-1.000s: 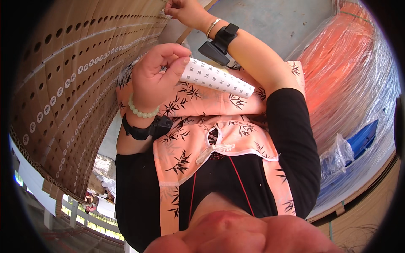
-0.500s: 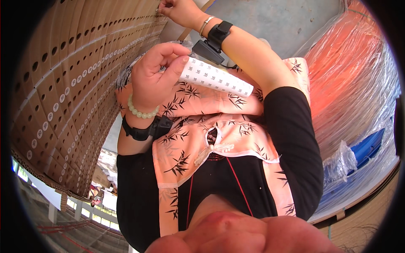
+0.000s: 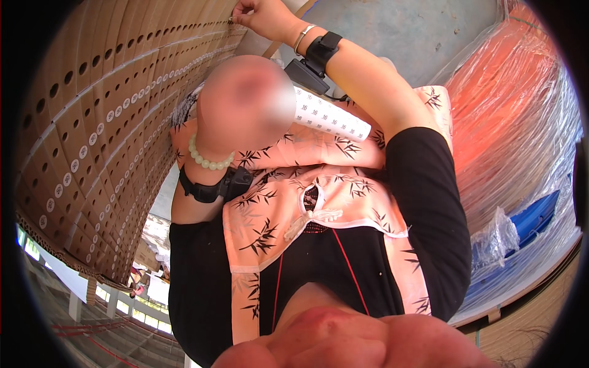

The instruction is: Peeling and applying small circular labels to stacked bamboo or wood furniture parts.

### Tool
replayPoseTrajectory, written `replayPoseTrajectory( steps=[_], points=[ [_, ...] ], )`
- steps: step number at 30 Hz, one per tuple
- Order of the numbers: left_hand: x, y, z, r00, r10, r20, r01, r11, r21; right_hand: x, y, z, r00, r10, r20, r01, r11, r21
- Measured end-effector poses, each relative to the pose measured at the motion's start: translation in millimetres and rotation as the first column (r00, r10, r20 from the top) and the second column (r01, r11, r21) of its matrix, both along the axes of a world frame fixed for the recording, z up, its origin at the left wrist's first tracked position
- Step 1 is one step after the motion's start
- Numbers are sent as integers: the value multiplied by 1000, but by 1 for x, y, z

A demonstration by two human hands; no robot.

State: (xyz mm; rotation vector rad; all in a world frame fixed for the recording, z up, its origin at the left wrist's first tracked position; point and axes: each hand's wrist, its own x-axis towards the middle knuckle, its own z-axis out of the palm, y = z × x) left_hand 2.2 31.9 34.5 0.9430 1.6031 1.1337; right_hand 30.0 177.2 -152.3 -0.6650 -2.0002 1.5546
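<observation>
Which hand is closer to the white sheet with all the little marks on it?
Left. The left hand is right at the white sheet's left end, its fingers blurred. The right hand is farther off, beside the cardboard.

The label sheet [image 3: 334, 116] is smooth paper, the stack [image 3: 73, 129] matt cardboard, the wrap [image 3: 500, 230] glossy plastic.

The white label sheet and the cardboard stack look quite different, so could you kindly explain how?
The label sheet is white, while the cardboard stack is brown. The sheet is far smaller than the stack. The sheet bears small printed marks; the stack has dark holes and round white labels. Both show repeated rows.
</observation>
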Motion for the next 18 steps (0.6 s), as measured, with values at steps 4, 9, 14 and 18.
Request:
replayPoseTrajectory(
  steps=[4, 9, 14, 18],
  points=[
    [0, -2, 0, 1000, 10, 4, -10, 1000, -24, -1, -3, 5, 999, -8, 49, 11, 999, -51],
    [0, -1, -2, 999, 5, -33, -6, 999, -33, -1, -7, 7, 999, -37, 36, 40, 995, -90],
    [-1, -1, -2, 999, 1, -36, -2, 999, -37, -2, -9, 10, 994, -85, 62, 88, 994, -59],
    [-1, -1, -3, 1000, -2, 3, 2, 999, -37, -2, -10, 10, 994, -96, 58, 100, 992, -82]
  ],
)
